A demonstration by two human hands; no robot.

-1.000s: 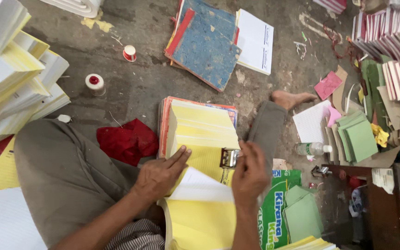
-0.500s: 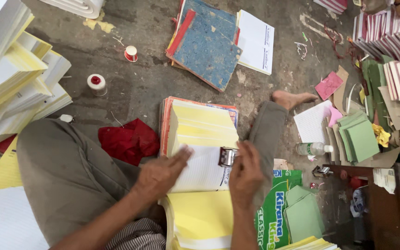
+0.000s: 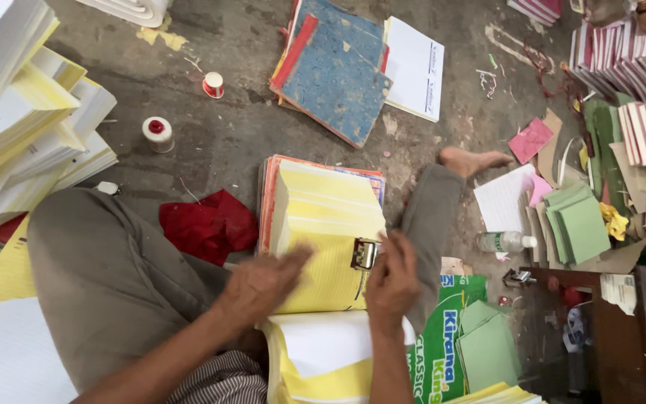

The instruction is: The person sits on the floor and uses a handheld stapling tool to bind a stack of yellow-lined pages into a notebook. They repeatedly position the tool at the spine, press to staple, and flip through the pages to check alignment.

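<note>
The right hand (image 3: 392, 280) has its grip closed on the near right edge of a yellow lined pad (image 3: 330, 258), fingers curled over the paper just below a metal binder clip (image 3: 364, 253) that bites the pad's right edge; the thumb's place cannot be made out. The left hand (image 3: 263, 283) lies flat and open on the pad's near left part, fingers spread toward the clip, gripping nothing, and is blurred.

The pad sits on the floor in front of the seated person, on top of a thicker stack of yellow sheets (image 3: 323, 198) with a red-edged cover under it. Nearer the person than the pad lies another bundle of white and yellow sheets (image 3: 323, 359), partly under both wrists. Left of the pad is a crumpled red cloth (image 3: 207, 224), touching the person's grey-trousered knee (image 3: 106, 277). Right of the pad the other leg stretches out to a bare foot (image 3: 472, 159), and a green printed bag (image 3: 443, 344) lies beside the right forearm.

Beyond the pad, well apart, rest blue-covered books (image 3: 334, 71) with a white pad beside them. Far left of the pad stand two spools (image 3: 158, 133) with red centres, and tall piles of white and yellow paper (image 3: 16, 112). Right of the pad, past the foot, lie green card pieces (image 3: 581, 228) and a small plastic bottle (image 3: 504, 242).
</note>
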